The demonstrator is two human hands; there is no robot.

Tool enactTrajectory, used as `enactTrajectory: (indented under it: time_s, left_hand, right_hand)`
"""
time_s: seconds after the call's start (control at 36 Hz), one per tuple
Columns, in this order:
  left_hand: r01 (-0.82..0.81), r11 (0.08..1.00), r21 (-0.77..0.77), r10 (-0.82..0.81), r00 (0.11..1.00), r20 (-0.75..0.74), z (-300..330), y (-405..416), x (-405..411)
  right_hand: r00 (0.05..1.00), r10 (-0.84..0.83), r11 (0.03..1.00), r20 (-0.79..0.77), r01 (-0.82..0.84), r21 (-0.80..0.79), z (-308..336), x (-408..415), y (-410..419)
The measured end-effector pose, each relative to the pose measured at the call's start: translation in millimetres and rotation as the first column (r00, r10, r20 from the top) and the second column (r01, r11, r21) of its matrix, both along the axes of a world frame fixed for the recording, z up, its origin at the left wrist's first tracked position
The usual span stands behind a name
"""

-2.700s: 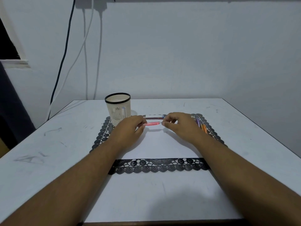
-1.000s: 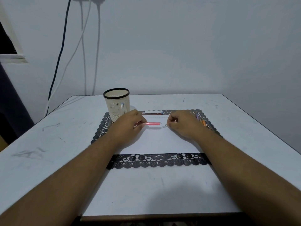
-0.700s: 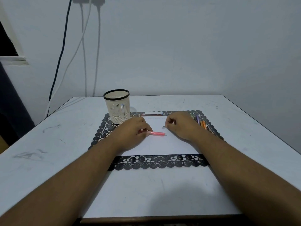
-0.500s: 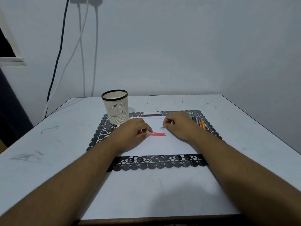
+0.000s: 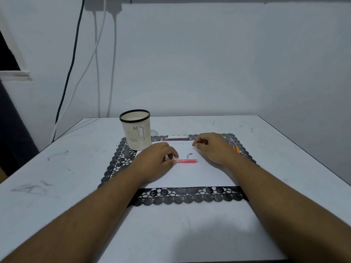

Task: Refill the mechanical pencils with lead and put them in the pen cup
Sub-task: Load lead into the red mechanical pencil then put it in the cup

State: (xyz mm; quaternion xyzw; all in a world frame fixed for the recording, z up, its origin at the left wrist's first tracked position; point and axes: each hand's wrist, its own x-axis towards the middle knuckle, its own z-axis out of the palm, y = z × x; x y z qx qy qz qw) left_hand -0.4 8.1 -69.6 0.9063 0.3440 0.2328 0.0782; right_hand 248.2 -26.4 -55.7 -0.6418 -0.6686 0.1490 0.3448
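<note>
Pink pencil opened, cap parts off, lead not yet loaded.

Your left hand [image 5: 155, 161] pins the pink mechanical pencil [image 5: 186, 161] flat on the table [image 5: 57, 168], fingers curled round its near end. Small grey cap pieces [image 5: 189, 155] lie just beyond its open end. Your right hand [image 5: 212, 149] pinches something tiny; what, cannot tell. Lead case [image 5: 177, 137] sits past your right fingertips, pen cup [image 5: 135, 130] beyond your left knuckles. Tilt the open end upward before feeding lead.
</note>
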Motion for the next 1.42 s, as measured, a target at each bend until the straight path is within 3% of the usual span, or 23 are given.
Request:
enactTrajectory:
  time_s: [0.14,0.33,0.42,0.56,0.81,1.08,1.19,1.42]
  left_hand:
    - [-0.008,1.000,-0.028,0.009,1.000,0.013,3.6,-0.3,-3.4]
    - [-0.006,0.996,-0.085,0.010,0.999,0.047,6.1,-1.5,-2.9]
    - [-0.005,0.996,-0.085,0.009,0.999,0.047,5.1,-3.4,-1.8]
    - [-0.007,0.996,-0.084,0.011,0.999,0.038,5.8,-2.2,-2.5]
    - [0.038,0.994,-0.105,-0.031,0.998,0.063,8.5,1.9,-6.8]
    - [0.047,0.991,-0.125,-0.037,0.996,0.075,7.9,0.9,-6.1]
    - [0.040,0.992,-0.122,-0.031,0.997,0.076,7.1,0.8,-5.8]
    - [0.043,0.986,-0.159,-0.028,0.995,0.099,6.9,1.3,-6.8]
  right_hand:
    - [0.992,-0.109,0.992,-0.062,0.112,0.051,7.0,3.3,13.4]
    - [0.991,-0.084,0.996,0.104,0.086,-0.015,11.5,-8.3,48.2]
    - [0.961,-0.036,0.997,0.273,0.053,-0.057,11.4,-15.6,61.7]
    - [0.914,0.018,0.992,0.405,0.034,-0.121,14.0,-24.8,77.9]
    - [0.934,0.006,0.992,0.358,0.040,-0.121,21.0,-22.5,91.6]
    - [0.962,0.084,0.994,0.261,-0.063,-0.088,8.8,-12.6,88.1]
    - [0.959,0.044,0.999,0.280,-0.039,-0.021,8.0,-12.6,91.5]
    - [0.905,0.099,0.990,0.413,-0.048,-0.132,14.6,-16.9,103.0]
